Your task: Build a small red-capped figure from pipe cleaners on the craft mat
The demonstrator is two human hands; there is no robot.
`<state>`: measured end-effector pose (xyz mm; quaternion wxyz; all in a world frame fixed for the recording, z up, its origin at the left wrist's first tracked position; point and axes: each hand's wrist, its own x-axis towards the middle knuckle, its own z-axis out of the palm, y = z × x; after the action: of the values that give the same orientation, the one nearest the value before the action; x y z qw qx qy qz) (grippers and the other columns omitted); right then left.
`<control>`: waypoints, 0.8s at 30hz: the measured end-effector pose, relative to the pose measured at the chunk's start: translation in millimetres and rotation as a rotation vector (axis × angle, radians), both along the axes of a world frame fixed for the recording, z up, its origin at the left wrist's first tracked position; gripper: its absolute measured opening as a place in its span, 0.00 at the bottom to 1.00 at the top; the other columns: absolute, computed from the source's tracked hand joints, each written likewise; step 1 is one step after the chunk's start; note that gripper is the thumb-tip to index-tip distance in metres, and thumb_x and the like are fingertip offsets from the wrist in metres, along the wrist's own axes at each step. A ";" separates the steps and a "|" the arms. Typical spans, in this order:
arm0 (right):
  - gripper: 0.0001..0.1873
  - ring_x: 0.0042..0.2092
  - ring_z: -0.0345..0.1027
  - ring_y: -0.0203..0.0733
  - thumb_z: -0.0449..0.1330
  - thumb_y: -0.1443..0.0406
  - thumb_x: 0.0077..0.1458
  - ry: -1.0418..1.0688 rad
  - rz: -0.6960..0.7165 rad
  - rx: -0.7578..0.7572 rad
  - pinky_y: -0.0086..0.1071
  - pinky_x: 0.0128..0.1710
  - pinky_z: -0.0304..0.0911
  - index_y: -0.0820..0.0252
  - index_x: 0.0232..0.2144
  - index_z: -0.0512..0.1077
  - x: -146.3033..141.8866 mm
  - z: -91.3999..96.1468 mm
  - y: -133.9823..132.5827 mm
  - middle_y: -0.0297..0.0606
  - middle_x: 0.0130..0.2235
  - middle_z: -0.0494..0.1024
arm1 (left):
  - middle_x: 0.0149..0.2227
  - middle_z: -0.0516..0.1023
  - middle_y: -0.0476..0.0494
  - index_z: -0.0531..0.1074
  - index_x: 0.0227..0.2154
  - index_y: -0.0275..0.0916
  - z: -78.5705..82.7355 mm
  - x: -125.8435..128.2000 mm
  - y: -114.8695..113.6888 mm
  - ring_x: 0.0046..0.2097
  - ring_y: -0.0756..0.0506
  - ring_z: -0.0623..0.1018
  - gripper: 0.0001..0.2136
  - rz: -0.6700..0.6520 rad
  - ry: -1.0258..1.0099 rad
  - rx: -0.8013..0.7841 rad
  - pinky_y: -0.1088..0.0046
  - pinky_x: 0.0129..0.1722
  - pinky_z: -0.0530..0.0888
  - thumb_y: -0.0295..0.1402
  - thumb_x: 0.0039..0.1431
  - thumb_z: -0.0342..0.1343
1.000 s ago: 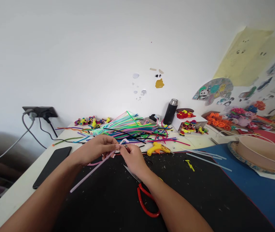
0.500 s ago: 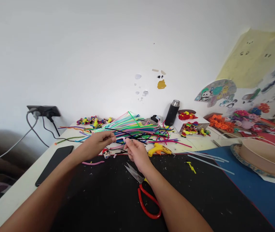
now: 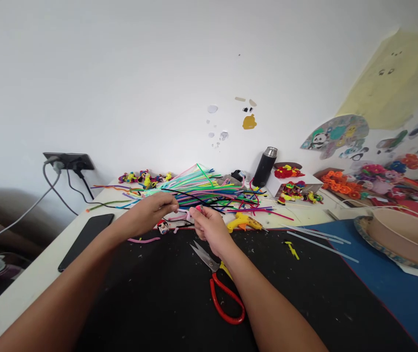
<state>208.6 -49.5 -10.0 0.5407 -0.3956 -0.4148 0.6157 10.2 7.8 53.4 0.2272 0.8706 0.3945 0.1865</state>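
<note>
My left hand [image 3: 150, 213] and my right hand [image 3: 209, 226] meet at the far edge of the black mat [image 3: 165, 293], both pinched on a short pale pink pipe cleaner piece [image 3: 187, 213] stretched between their fingertips. Just beyond them lies a heap of coloured pipe cleaners [image 3: 197, 188]. Red-handled scissors [image 3: 220, 286] lie on the mat under my right forearm. A small red-and-white figure [image 3: 162, 226] and a pink pipe cleaner scrap [image 3: 143, 240] lie below my left hand.
A yellow glue gun [image 3: 244, 222] lies right of my hands. A black phone [image 3: 86, 233] lies at the left, cables run to a wall socket [image 3: 68, 160]. A black flask [image 3: 264, 167], finished coloured figures [image 3: 297, 191], clear sticks [image 3: 319, 239] and a round basket [image 3: 403, 237] stand right.
The long pale pink pipe cleaner that hung from my hands a second ago is gone. My hands moved slightly away from me and now pinch only a short piece.
</note>
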 end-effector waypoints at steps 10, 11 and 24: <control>0.23 0.18 0.39 0.26 0.70 0.49 0.48 0.005 -0.029 0.005 0.27 0.17 0.33 0.57 0.26 0.65 -1.6 0.0 0.1 0.19 0.18 0.52 | 0.41 0.80 0.40 0.75 0.35 0.42 6.7 6.5 -4.3 0.47 0.38 0.74 0.13 0.112 -0.146 0.330 0.62 0.51 0.67 0.45 0.65 0.53; 0.23 0.17 0.39 0.26 0.70 0.49 0.48 0.009 -0.045 0.013 0.27 0.17 0.33 0.58 0.27 0.66 -1.5 -0.4 0.5 0.19 0.18 0.52 | 0.40 0.80 0.40 0.75 0.34 0.41 8.7 6.4 -5.9 0.47 0.38 0.74 0.13 0.176 -0.176 0.388 0.62 0.51 0.67 0.45 0.65 0.53; 0.25 0.18 0.39 0.27 0.70 0.46 0.49 -0.029 -0.036 0.054 0.27 0.17 0.34 0.57 0.27 0.67 -6.9 -6.7 0.2 0.19 0.18 0.52 | 0.21 0.67 0.52 0.74 0.27 0.40 -1.3 9.3 -2.3 0.23 0.48 0.64 0.24 0.171 -0.272 -0.295 0.73 0.26 0.60 0.58 0.60 0.54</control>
<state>201.7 -49.2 -16.7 0.5560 -0.3971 -0.4320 0.5887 19.5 5.5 52.1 0.3864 0.7581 0.4556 0.2613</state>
